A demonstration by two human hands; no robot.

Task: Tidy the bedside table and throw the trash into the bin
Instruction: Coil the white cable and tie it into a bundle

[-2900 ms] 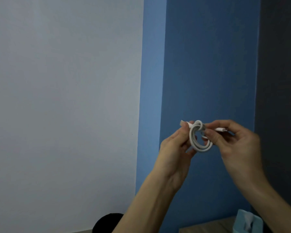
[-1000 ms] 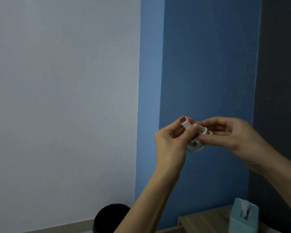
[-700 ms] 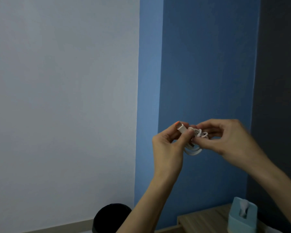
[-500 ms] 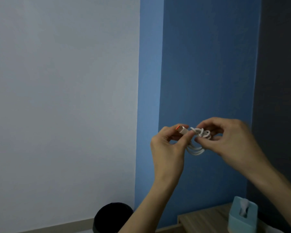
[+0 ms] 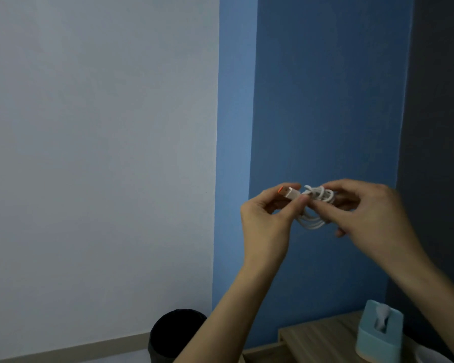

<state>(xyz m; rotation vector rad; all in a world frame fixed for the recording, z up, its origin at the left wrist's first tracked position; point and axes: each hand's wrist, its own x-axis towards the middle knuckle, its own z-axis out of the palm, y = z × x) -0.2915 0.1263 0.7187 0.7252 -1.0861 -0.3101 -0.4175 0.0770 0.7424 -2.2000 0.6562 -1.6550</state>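
Note:
I hold a coiled white charging cable point(image 5: 315, 208) in the air in front of a blue wall. Its plug, white with an orange tip, sticks out to the left. My left hand point(image 5: 266, 221) pinches the plug end between thumb and fingers. My right hand point(image 5: 364, 216) pinches the wrapped middle of the coil from the right. Loops of cable hang below my fingers. The black bin point(image 5: 176, 336) stands on the floor at the lower middle, partly hidden by my left forearm. A corner of the wooden bedside table point(image 5: 317, 336) shows at the bottom right.
A light blue tissue box point(image 5: 379, 336) with a white tissue sticking out stands on the bedside table. A pale grey wall fills the left half of the view, with a skirting strip along the floor. A dark panel runs down the far right.
The cable went from an open ring to a tighter bundle with its end wound round the middle. My hands sank slightly, and the table and tissue box came further into view.

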